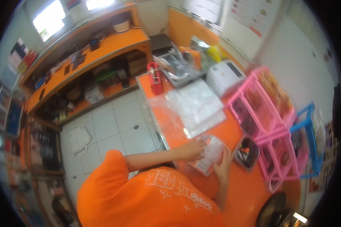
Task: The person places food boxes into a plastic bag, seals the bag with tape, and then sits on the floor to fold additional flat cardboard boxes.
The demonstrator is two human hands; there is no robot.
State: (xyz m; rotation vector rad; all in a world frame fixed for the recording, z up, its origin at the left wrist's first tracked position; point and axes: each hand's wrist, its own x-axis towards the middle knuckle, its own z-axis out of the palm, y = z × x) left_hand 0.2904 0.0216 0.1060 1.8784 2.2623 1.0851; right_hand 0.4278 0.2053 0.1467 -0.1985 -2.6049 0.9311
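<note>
A small bundle in clear plastic, seemingly bubble wrap (213,150), lies on the orange table (241,195) in front of me. On its left side rests my left hand (193,149), fingers bent over the edge of the plastic. My right hand (224,166) grips the bundle from the right, thumb and fingers against it. A flatter printed part sticks out at the near end of the wrap; its contents are blurred. Just beyond my left hand lies a stack of clear plastic bags (196,105).
Right of my hands stand a dark square tub (246,153) with small items and pink plastic baskets (258,139). A white label printer (226,76), a grey tray (184,81) and a red tool or dispenser (155,79) are farther back. An orange shelf unit (102,55) stands across the tiled floor.
</note>
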